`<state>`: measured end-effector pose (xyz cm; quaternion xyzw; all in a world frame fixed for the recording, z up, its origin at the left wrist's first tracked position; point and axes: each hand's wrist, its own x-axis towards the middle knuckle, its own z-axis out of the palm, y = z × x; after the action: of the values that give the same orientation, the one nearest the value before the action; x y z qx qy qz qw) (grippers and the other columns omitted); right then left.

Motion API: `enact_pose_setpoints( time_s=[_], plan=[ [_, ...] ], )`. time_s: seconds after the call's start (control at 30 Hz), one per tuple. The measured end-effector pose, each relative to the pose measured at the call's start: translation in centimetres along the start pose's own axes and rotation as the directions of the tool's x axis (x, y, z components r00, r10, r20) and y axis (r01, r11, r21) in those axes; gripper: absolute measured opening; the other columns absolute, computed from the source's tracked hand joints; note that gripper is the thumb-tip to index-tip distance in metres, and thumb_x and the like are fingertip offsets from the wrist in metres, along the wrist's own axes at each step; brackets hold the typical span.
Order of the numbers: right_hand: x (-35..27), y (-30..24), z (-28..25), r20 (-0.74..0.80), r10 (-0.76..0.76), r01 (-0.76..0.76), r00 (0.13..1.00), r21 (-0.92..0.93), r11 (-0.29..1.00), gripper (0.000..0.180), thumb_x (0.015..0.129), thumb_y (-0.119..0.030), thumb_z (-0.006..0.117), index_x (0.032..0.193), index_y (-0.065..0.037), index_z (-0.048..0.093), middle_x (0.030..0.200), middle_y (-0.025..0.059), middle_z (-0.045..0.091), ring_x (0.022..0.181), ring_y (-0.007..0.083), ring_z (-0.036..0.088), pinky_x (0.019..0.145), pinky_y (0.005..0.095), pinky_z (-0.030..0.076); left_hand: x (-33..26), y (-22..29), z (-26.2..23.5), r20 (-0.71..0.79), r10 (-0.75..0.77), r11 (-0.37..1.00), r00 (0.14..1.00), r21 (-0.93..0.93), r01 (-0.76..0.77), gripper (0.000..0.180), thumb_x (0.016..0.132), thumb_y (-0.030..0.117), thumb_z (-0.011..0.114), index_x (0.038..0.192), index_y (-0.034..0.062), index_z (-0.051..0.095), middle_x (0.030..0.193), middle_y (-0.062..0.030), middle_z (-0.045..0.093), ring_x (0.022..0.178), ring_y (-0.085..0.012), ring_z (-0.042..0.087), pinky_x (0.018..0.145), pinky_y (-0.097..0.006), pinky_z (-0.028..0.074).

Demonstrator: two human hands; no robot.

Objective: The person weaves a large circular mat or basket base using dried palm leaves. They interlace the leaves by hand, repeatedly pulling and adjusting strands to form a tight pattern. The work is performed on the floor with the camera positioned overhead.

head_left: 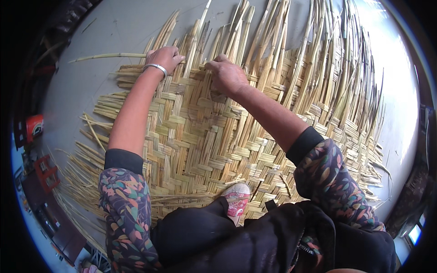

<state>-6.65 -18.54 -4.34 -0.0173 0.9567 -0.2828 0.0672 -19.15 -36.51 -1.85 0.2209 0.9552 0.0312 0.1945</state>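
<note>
A large mat woven from split, straw-coloured reeds (182, 136) spreads over the floor under me, its loose reed ends fanning out at the far and left sides. My left hand (163, 59), with a silver bangle on the wrist, is closed at the mat's far left edge around a reed (107, 56) whose long end sticks out to the left. To its right, my right hand (227, 75) is closed too, knuckles up, over the far part of the weave. It seems to grip the same reed crosswise, though its fingers partly hide what is in them.
Long upright reed strips (314, 50) stand out from the far right of the mat. My red patterned shoe (237, 200) rests on the weave near me. A red stool-like frame (45, 173) and dark furniture (68, 239) are at the left, on the grey floor (68, 104).
</note>
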Motion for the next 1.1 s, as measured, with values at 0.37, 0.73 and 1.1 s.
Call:
enact_pose_setpoints(
  time_s=[0.37,0.73,1.1],
  plan=[
    [-0.3,-0.2,0.0,0.006,0.035,-0.035,0.999,0.030,0.999,0.035,0.083,-0.004,0.046,0.112,-0.016,0.061,0.112,0.0091,0.054,0.093,0.0259,0.061,0.080,0.0362,0.053,0.1,-2.2,1.0,0.036,0.041,0.974,0.999,-0.226,-0.032,0.019,0.078,0.026,0.067,0.080,0.0071,0.062,0.076,-0.0081,0.064,0.070,-0.0203,0.059,0.068,-0.032,0.047],
    [1.1,-1.5,-2.0,0.233,0.071,-0.066,0.970,-0.031,0.997,0.032,0.085,-0.007,0.043,0.109,-0.016,0.062,0.113,0.0106,0.052,0.099,0.0273,0.058,0.084,0.0373,0.049,1.5,-1.9,0.4,0.187,0.097,0.981,0.978,-0.186,-0.062,0.015,0.073,0.017,0.070,0.076,0.0043,0.063,0.073,-0.0082,0.063,0.067,-0.0190,0.059,0.065,-0.031,0.047],
    [-1.9,-3.0,-0.9,0.237,0.003,0.058,0.971,-0.247,0.967,0.032,0.090,-0.010,0.049,0.121,-0.015,0.055,0.108,0.0078,0.049,0.087,0.0154,0.051,0.074,0.0305,0.049,-3.8,2.1,3.4,-0.419,0.195,0.968,0.887,-0.065,-0.243,0.040,0.081,0.029,0.064,0.117,0.0153,0.056,0.126,-0.0117,0.050,0.110,-0.0286,0.053,0.097,-0.045,0.034]
  ],
)
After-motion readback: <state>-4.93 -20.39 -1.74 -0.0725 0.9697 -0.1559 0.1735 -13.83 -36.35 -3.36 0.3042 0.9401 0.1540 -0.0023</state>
